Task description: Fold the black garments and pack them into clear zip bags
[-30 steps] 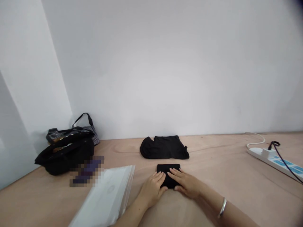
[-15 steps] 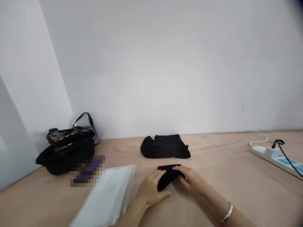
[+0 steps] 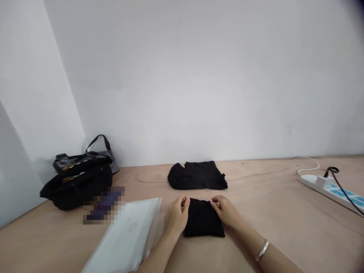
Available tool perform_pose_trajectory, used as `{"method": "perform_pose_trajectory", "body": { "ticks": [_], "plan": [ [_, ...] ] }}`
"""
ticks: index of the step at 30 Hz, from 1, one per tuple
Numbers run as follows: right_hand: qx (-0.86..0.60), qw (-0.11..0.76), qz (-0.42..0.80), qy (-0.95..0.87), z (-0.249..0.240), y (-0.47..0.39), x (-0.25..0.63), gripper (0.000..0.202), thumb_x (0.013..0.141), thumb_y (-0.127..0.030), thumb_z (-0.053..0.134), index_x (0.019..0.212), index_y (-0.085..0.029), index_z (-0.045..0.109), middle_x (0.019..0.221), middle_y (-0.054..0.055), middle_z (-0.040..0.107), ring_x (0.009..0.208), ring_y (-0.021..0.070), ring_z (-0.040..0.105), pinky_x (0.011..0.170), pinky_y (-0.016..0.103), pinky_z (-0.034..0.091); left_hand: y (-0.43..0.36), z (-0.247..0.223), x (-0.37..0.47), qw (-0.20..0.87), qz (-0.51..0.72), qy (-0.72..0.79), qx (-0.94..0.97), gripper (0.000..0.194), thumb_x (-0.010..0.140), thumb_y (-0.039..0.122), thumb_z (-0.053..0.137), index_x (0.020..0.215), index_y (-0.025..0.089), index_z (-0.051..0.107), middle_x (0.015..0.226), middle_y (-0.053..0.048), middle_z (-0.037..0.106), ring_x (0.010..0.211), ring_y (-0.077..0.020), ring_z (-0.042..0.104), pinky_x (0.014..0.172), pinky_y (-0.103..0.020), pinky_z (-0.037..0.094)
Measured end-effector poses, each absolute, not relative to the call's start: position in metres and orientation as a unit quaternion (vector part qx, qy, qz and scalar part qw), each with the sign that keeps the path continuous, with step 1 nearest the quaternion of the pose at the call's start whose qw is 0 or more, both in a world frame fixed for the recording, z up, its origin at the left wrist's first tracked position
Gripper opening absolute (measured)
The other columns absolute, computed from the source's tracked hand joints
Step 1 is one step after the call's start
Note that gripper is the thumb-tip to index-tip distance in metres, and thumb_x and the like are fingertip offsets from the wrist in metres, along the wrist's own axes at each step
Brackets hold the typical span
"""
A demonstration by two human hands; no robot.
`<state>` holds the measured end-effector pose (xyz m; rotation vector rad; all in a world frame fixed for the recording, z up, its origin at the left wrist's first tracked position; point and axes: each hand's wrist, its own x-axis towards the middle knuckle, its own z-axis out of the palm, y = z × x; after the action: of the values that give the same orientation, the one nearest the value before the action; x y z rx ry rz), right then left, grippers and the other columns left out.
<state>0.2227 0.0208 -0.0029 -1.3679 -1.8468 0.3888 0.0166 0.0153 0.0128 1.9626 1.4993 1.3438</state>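
Observation:
A folded black cloth [image 3: 204, 220] lies flat on the table in front of me, roughly square. My left hand [image 3: 179, 215] is at its upper left corner, thumb and curled fingers closed at the edge. At the upper right corner my right hand [image 3: 225, 210] pinches the edge between thumb and fingers; a silver bangle circles that wrist. Farther back lies a second folded black fabric piece [image 3: 197, 176] with a rounded left end, apart from both hands.
Clear plastic bags [image 3: 125, 231] are stacked left of my left arm. Beyond them are a blurred-out purple item [image 3: 105, 204], an open black bag [image 3: 82, 189] and a striped bag [image 3: 113, 159]. A white power strip [image 3: 335, 191] with cables sits at right, before the wall [image 3: 204, 94].
The black cloth, partly lifted and curled before, now lies flat and wider. My left hand has moved up to its top left corner; my right hand stays near the top right.

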Motion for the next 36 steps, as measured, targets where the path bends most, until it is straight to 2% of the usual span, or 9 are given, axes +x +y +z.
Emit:
{"method": "perform_pose_trajectory", "body": {
  "ticks": [4,8,12,17,22,27,30,33,36],
  "plan": [
    [-0.488,0.352,0.085,-0.795,0.008,0.009,0.228,0.035,0.086,-0.036,0.039,0.109,-0.018,0.058,0.114,0.011,0.056,0.109,0.0225,0.047,0.094,0.037,0.036,0.000,0.024,0.012,0.043,0.396,0.466,0.790,0.035,0.090,0.034,0.030,0.109,0.021,0.056,0.113,-0.006,0.058,0.110,-0.0203,0.048,0.096,-0.039,0.034],
    [-0.411,0.224,0.090,-0.879,0.011,-0.003,0.232,0.055,0.087,-0.048,0.034,0.135,-0.021,0.030,0.140,0.007,0.030,0.129,0.0221,0.023,0.106,0.042,0.017,-0.008,0.018,0.007,0.016,0.220,0.414,0.883,0.042,0.091,0.038,0.027,0.131,0.026,0.035,0.139,-0.001,0.033,0.129,-0.0200,0.022,0.106,-0.043,0.015],
    [-0.413,0.136,0.127,-0.892,0.009,-0.006,0.231,0.058,0.088,-0.054,0.025,0.137,-0.023,0.021,0.143,0.004,0.020,0.131,0.0220,0.013,0.106,0.043,0.013,-0.003,0.004,0.003,0.062,0.117,0.445,0.886,0.056,0.090,0.049,0.022,0.138,0.022,0.013,0.145,-0.002,0.015,0.133,-0.0218,0.008,0.106,-0.046,0.012],
    [-0.431,0.114,0.128,-0.886,0.007,-0.006,0.229,0.058,0.088,-0.055,0.022,0.137,-0.026,0.018,0.144,0.004,0.016,0.132,0.0233,0.010,0.105,0.048,0.011,0.002,0.002,0.002,0.088,0.091,0.454,0.882,0.059,0.090,0.052,0.017,0.139,0.021,0.008,0.146,-0.002,0.008,0.133,-0.0203,0.002,0.106,-0.042,0.011],
    [-0.438,0.116,0.115,-0.884,0.010,-0.010,0.227,0.053,0.088,-0.052,0.024,0.137,-0.032,0.016,0.144,0.003,0.017,0.131,0.0244,0.012,0.102,0.052,0.011,0.001,0.002,0.002,0.095,0.105,0.450,0.881,0.059,0.089,0.052,0.020,0.139,0.020,0.011,0.146,-0.004,0.011,0.133,-0.0212,0.006,0.106,-0.041,0.012],
    [-0.451,0.122,0.065,-0.882,0.021,-0.017,0.219,0.042,0.087,-0.046,0.034,0.129,-0.045,0.030,0.142,-0.002,0.025,0.125,0.0269,0.026,0.097,0.059,0.007,-0.001,0.000,0.005,0.062,0.164,0.450,0.876,0.055,0.089,0.047,0.029,0.137,0.021,0.020,0.144,-0.005,0.022,0.131,-0.0214,0.016,0.105,-0.040,0.016],
    [-0.487,0.135,0.029,-0.862,0.023,-0.019,0.216,0.041,0.084,-0.044,0.039,0.125,-0.041,0.040,0.138,0.002,0.034,0.114,0.0279,0.037,0.096,0.056,0.012,-0.003,0.011,0.006,0.005,0.201,0.486,0.851,0.046,0.089,0.038,0.032,0.132,0.021,0.033,0.137,-0.006,0.037,0.124,-0.0216,0.031,0.101,-0.038,0.024],
    [-0.545,0.154,-0.029,-0.823,0.019,-0.018,0.216,0.036,0.082,-0.037,0.042,0.117,-0.034,0.050,0.123,0.006,0.048,0.102,0.0268,0.044,0.093,0.051,0.017,-0.008,0.033,-0.004,-0.066,0.193,0.570,0.796,0.033,0.087,0.026,0.034,0.115,0.020,0.052,0.115,-0.008,0.054,0.106,-0.0222,0.048,0.089,-0.035,0.035],
    [-0.601,0.158,-0.081,-0.779,0.014,-0.015,0.220,0.030,0.081,-0.027,0.041,0.106,-0.029,0.058,0.106,0.009,0.054,0.093,0.0251,0.048,0.087,0.048,0.022,-0.016,0.055,-0.027,-0.118,0.124,0.686,0.707,0.026,0.083,0.024,0.041,0.102,0.016,0.057,0.100,-0.011,0.058,0.096,-0.0255,0.051,0.079,-0.036,0.038]
  ]
}}
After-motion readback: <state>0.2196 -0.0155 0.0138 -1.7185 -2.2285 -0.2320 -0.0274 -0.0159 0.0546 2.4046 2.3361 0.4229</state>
